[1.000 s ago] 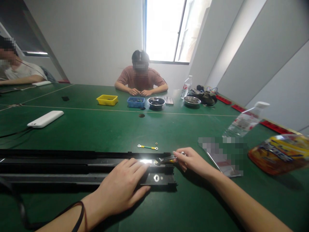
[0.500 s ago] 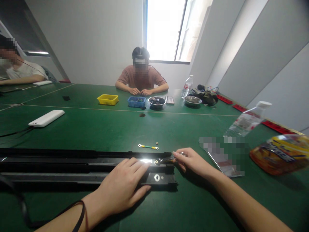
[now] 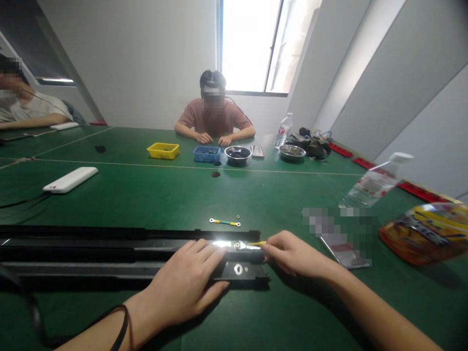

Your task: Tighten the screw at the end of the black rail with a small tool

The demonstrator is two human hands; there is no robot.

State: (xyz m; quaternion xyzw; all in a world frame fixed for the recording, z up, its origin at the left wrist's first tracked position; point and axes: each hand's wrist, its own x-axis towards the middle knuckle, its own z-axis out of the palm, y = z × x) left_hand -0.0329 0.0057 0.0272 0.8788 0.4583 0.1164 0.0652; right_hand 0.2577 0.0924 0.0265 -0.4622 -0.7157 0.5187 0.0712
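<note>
My left hand (image 3: 192,275) lies over two long black metal rails (image 3: 146,265), fingers stretched out across them and thumb apart near the front edge. At the rails' right end, my right hand (image 3: 288,253) is closed in a pinch on a small shiny wrench (image 3: 249,246). The wrench's ring end sits around a small brass-coloured nut in the far rail. A yellow streak runs beside its shaft to my fingertips; I cannot tell what it is. Behind the rails lie a short green-yellow wire (image 3: 224,223) with ring terminals and a loose nut (image 3: 238,217).
A power bank (image 3: 71,179) rests at left. On the right are a plastic bottle (image 3: 376,180), a phone-like slab (image 3: 343,251) and an orange snack bag (image 3: 427,234). Yellow (image 3: 163,151) and blue (image 3: 206,154) trays and metal bowls (image 3: 237,155) stand before a seated person (image 3: 214,114).
My right hand has come slightly nearer to me, and the wrench has swung from tilted to nearly level. My left hand stays put. The person opposite has parted their hands.
</note>
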